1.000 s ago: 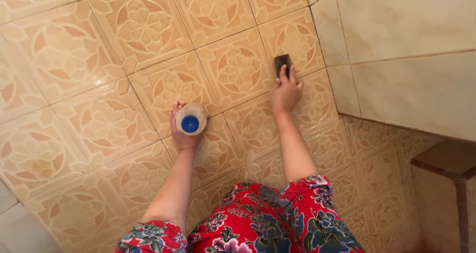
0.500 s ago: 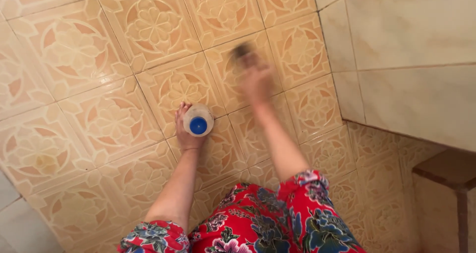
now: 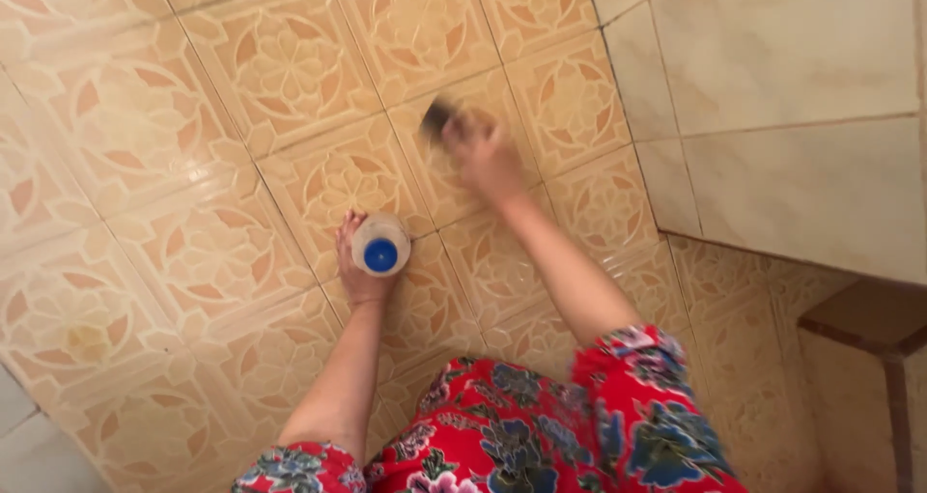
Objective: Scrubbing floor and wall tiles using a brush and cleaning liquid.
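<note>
A dark pad [image 3: 436, 118] lies on the patterned floor [image 3: 193, 165], under the fingertips of the right hand [image 3: 486, 155] — both blurred, so the exact hold cannot be told, though the fingers look bent over the pad's near edge. The pad sits on a floral tile a little out from the pale wall [image 3: 792, 87] at the right. Nearer the person, the left hand [image 3: 355, 261] is curled around a small white bottle [image 3: 380, 244] with a blue cap, standing upright on the floor at a tile joint — well apart from the pad. Both bare forearms reach out from red flowered sleeves [image 3: 541, 425] at the bottom of the view. At the lower right, a brown step [image 3: 869, 319] shows below the wall.
</note>
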